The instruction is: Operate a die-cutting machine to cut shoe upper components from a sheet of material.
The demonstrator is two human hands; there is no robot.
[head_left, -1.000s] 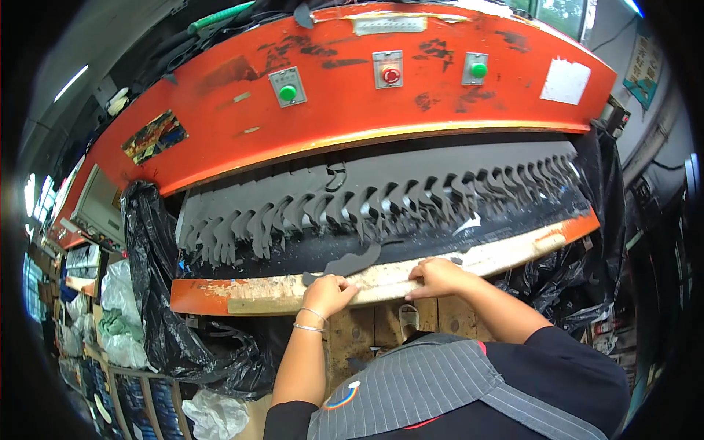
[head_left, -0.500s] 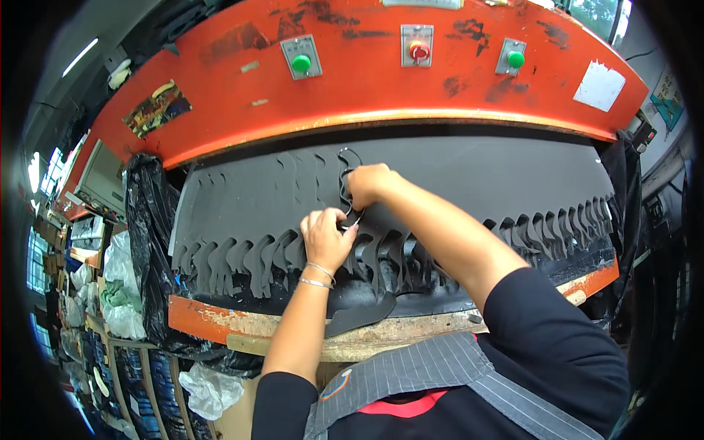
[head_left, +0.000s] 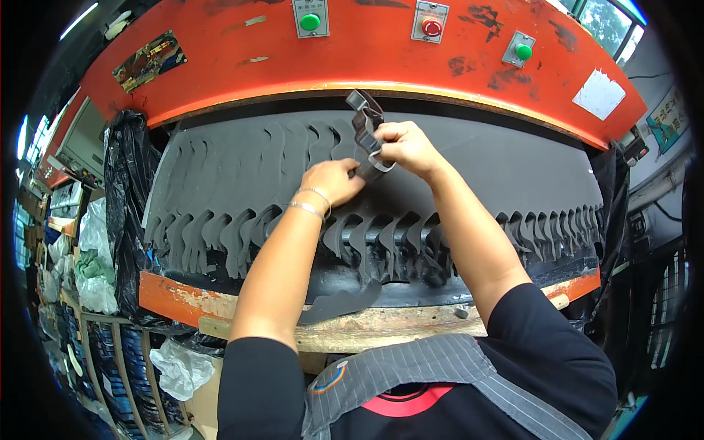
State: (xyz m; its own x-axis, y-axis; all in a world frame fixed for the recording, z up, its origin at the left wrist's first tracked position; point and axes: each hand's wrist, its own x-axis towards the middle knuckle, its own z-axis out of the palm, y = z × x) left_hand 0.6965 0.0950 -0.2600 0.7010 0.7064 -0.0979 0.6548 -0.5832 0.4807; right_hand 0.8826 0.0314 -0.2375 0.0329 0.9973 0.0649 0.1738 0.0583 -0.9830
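My right hand [head_left: 412, 149] grips a wavy metal cutting die [head_left: 365, 126] and holds it tilted up over the dark grey foam sheet [head_left: 506, 161]. Bent fingers of my left hand [head_left: 331, 182] meet at the die's lower end; whether they pinch the die or a bit of foam is hidden. Wavy sole-shaped cuts run across the sheet's left part, some with edges standing up. Along the near edge, several cut foam strips [head_left: 359, 238] curl and hang down. One loose sole-shaped foam piece [head_left: 341, 303] lies at the front.
Behind the sheet rises a red press beam [head_left: 242, 66] with two green buttons and a red one [head_left: 431, 28]. A worn wooden ledge [head_left: 411, 320] borders the front. Black plastic [head_left: 128, 169] hangs at the left, and shelves with clear bags [head_left: 99, 249] stand beyond it.
The die has been lifted off the sheet and tilted up in my right hand. My left hand has moved farther away from me, following the die. The camera view has shifted slightly.
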